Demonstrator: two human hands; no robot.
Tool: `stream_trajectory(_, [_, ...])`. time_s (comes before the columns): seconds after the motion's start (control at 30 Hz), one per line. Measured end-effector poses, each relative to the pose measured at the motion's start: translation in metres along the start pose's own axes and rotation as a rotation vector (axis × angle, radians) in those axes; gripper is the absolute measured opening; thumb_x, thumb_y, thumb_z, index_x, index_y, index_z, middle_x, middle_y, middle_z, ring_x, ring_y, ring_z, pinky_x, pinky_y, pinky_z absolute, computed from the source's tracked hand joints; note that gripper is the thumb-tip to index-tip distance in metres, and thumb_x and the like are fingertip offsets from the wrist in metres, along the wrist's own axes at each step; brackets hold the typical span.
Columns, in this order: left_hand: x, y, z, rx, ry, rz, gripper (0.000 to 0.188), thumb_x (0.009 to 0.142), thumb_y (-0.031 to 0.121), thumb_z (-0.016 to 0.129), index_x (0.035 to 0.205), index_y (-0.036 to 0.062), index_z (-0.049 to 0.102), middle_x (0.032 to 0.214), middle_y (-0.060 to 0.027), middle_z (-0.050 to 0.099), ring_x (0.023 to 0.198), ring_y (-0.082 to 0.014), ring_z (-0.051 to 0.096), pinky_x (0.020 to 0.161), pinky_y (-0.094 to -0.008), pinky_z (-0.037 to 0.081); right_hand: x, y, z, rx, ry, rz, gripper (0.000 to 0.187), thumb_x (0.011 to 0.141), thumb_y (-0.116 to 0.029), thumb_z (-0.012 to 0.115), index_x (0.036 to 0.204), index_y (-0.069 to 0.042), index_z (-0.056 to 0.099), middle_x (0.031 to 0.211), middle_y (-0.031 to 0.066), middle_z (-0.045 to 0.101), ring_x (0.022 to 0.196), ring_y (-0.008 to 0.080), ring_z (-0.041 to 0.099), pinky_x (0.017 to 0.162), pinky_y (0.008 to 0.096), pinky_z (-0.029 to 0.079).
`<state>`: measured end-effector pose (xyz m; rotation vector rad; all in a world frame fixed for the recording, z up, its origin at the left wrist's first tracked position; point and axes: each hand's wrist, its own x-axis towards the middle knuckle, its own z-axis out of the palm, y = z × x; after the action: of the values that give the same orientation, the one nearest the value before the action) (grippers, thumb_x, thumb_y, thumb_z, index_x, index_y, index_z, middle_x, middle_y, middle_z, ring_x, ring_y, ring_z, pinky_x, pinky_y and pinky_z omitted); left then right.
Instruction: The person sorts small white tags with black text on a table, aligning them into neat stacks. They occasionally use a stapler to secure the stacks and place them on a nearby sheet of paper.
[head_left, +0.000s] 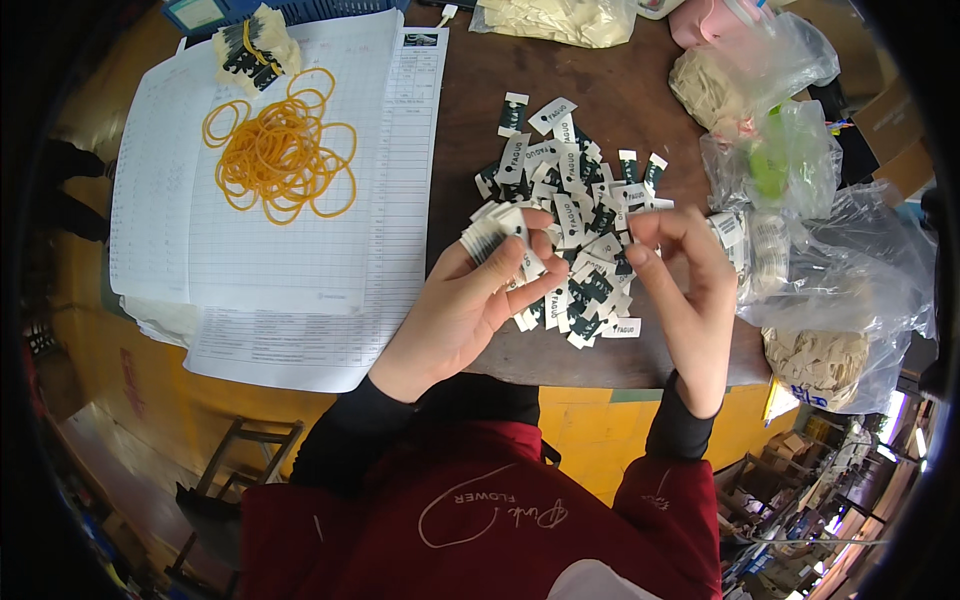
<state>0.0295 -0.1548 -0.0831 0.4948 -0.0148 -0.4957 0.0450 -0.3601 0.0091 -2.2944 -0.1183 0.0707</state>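
Observation:
My left hand (450, 310) is closed around a small stack of white fabric labels (492, 236), the thumb pressed across them. A loose pile of black and white labels (568, 215) lies on the brown table, under and beyond both hands. At the pile's right side is my right hand (695, 285), thumb and forefinger brought near each other in a pinch. Whether a label sits between those fingertips is hard to make out against the pile.
Orange rubber bands (280, 160) lie heaped on printed paper sheets (265, 270) at the left. A banded label bundle (257, 52) rests near a blue crate (250, 12). Clear plastic bags (830, 250) of labels line the right side. Another bag (560, 20) lies at the far edge.

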Motion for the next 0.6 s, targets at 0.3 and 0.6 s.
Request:
stream_trajectory(0.3, [-0.001, -0.002, -0.001, -0.025, 0.004, 0.021, 0.033, 0.109, 0.030, 0.048, 0.133, 0.0087, 0.047, 0.109, -0.0048, 0.055, 0.108, -0.0169, 0.060, 0.103, -0.0427, 0.052, -0.028, 0.037, 0.024, -0.342, 0.109, -0.177, 0.027, 0.074, 0.003, 0.080, 0.100, 0.000, 0.071, 0.091, 0.0093, 0.065, 0.081, 0.0239, 0.063, 0.072, 0.0318, 0.050])
stream_trajectory(0.6, [0.001, -0.003, 0.006, 0.173, 0.026, 0.001, 0.034, 0.109, 0.024, 0.045, 0.136, 0.0018, 0.048, 0.117, -0.0109, 0.060, 0.117, -0.0223, 0.061, 0.110, -0.0456, 0.050, -0.023, 0.018, 0.009, 0.139, 0.140, -0.003, 0.013, 0.086, 0.002, 0.074, 0.096, 0.008, 0.070, 0.082, 0.0065, 0.064, 0.072, 0.0101, 0.057, 0.066, 0.0232, 0.044])
